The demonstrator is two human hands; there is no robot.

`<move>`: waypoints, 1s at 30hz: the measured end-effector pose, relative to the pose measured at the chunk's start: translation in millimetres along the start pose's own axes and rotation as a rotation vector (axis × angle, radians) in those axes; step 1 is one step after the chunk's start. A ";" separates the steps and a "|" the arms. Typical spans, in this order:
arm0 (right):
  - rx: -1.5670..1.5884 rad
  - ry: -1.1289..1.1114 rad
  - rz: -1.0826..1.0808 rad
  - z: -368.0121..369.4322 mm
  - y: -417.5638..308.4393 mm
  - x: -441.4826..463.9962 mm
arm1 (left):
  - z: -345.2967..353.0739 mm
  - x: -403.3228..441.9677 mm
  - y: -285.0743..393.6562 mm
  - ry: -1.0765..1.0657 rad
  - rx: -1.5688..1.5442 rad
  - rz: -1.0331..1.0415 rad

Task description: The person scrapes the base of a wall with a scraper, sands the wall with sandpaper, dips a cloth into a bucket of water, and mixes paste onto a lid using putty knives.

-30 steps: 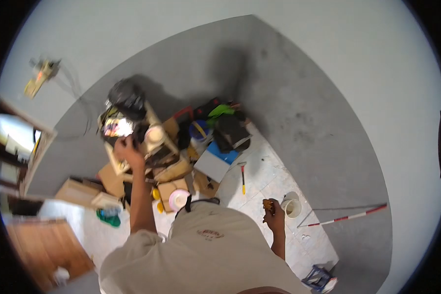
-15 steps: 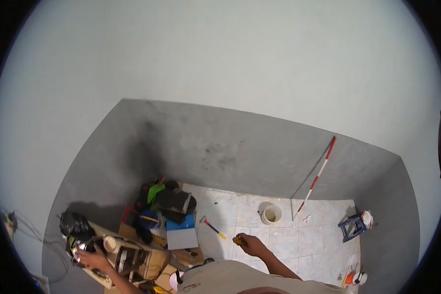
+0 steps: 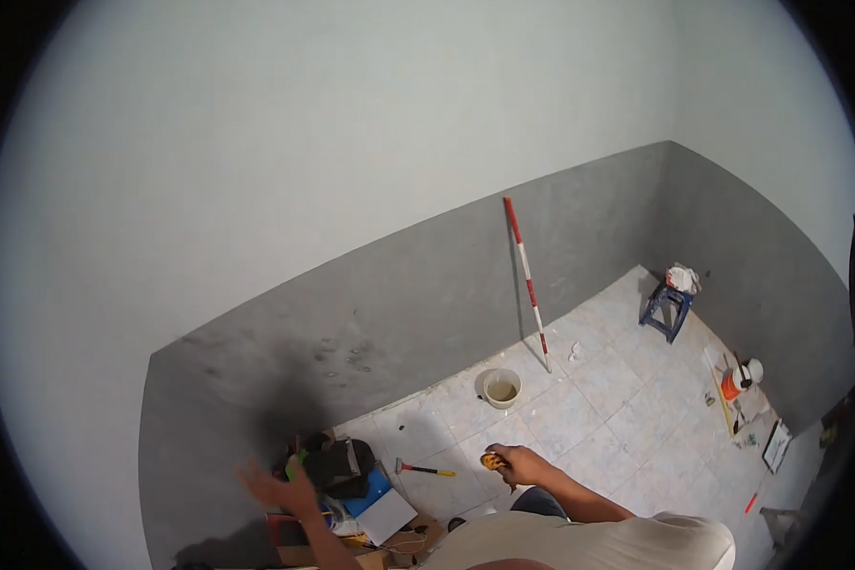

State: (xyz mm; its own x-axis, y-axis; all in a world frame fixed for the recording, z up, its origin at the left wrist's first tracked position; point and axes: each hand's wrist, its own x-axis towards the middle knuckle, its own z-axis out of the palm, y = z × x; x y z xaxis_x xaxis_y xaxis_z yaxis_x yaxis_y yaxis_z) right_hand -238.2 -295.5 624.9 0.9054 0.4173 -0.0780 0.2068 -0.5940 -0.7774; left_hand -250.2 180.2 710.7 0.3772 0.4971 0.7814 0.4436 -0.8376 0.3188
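Note:
My right hand (image 3: 523, 466) is closed around a small yellow-and-dark object (image 3: 493, 461), held in front of my body above the tiled floor; its exact kind is not clear. To the left, my left hand (image 3: 284, 488) is raised with fingers spread, somewhat blurred, and nothing shows in it. Behind that hand lies a pile of dark bags (image 3: 340, 465) with a bit of green. Beside the pile are a blue folder (image 3: 370, 492) and a white sheet (image 3: 387, 516). A hammer (image 3: 426, 469) with a yellow, red and black handle rests on the tiles between my hands.
A white bucket (image 3: 502, 389) stands near the grey-painted wall base. A red-and-white pole (image 3: 530, 285) leans on that wall. In the far corner is a blue stool (image 3: 668, 312) with a white bundle on it. An orange-and-white container (image 3: 731, 384) and a clipboard (image 3: 777, 446) are at right.
My view has turned right. My left hand has left the dark items on the wooden shelf unit and is now lifted, fingers spread. The right hand still grips the yellow-and-dark object.

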 end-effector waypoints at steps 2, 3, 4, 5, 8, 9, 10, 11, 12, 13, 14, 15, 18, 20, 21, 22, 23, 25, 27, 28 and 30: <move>0.025 0.083 -0.003 -23.0 28.7 -27.7 | -4.2 3.9 92.6 -0.061 -0.150 0.090; 0.037 0.152 -0.002 -34.6 47.1 -44.5 | -5.0 1.9 132.7 -0.064 -0.151 0.109; 0.136 0.167 0.022 -45.9 69.2 -62.2 | -3.3 -5.1 171.3 -0.091 -0.230 0.153; 0.152 0.181 0.041 -61.0 86.8 -79.9 | 0.4 -17.7 202.4 -0.124 -0.313 0.198; 0.097 0.257 0.111 -112.0 145.2 -130.4 | 38.1 -85.2 276.2 -0.398 -0.528 0.245; 0.106 0.274 0.133 -131.0 166.6 -144.9 | 53.5 -118.4 303.5 -0.553 -0.595 0.245; 0.185 0.325 0.130 -149.8 187.8 -159.6 | 62.6 -155.0 324.6 -0.712 -0.649 0.244; 0.267 0.373 0.127 -166.8 207.1 -174.3 | 46.7 -181.0 369.3 -1.014 -0.707 0.102; 0.346 0.390 0.143 -183.8 231.9 -185.4 | 25.8 -210.7 412.9 -1.314 -0.741 -0.057; 0.425 0.411 0.159 -199.5 255.8 -195.9 | 36.5 -255.8 433.6 -1.531 -0.820 -0.054; 0.414 0.449 0.177 -227.0 253.7 -205.4 | 16.7 -289.7 462.7 -1.765 -0.959 -0.250; 0.390 0.491 0.197 -261.4 242.3 -215.4 | -3.8 -319.8 496.9 -1.995 -1.099 -0.469; 0.541 0.550 0.165 -341.1 206.3 -238.5 | -65.9 -371.0 590.1 -2.329 -1.094 -0.455; 0.553 0.556 0.124 -365.9 211.4 -248.8 | -86.0 -388.3 631.7 -2.442 -1.214 -0.534; 0.581 0.551 0.052 -377.3 215.8 -252.7 | -91.2 -392.4 650.9 -2.516 -1.325 -0.614; 0.566 0.571 0.071 -381.3 219.7 -257.3 | -95.6 -392.6 669.2 -2.535 -1.348 -0.591; 0.552 0.611 0.089 -379.9 224.8 -262.7 | -97.2 -394.7 684.2 -2.565 -1.357 -0.570; 0.401 0.711 0.086 -375.8 246.2 -268.7 | -92.1 -403.5 709.1 -2.640 -1.340 -0.394; 0.418 0.848 0.312 -377.9 237.7 -274.3 | -83.7 -424.3 731.2 -2.670 -1.265 -0.348; 0.410 0.857 0.325 -377.1 243.4 -275.9 | -82.9 -432.1 741.1 -2.639 -1.222 -0.226; 0.356 0.965 0.406 -372.4 255.5 -275.3 | -81.2 -444.1 760.9 -2.615 -1.145 -0.131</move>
State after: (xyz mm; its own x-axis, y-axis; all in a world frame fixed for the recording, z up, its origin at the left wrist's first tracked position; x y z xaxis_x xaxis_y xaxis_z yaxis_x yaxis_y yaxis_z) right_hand -296.6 -818.3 680.2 0.8228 -0.5675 0.0312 -0.1495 -0.2691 -0.9514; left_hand -146.1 -696.3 649.8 0.3076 -0.8456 -0.4362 0.5536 -0.2139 0.8049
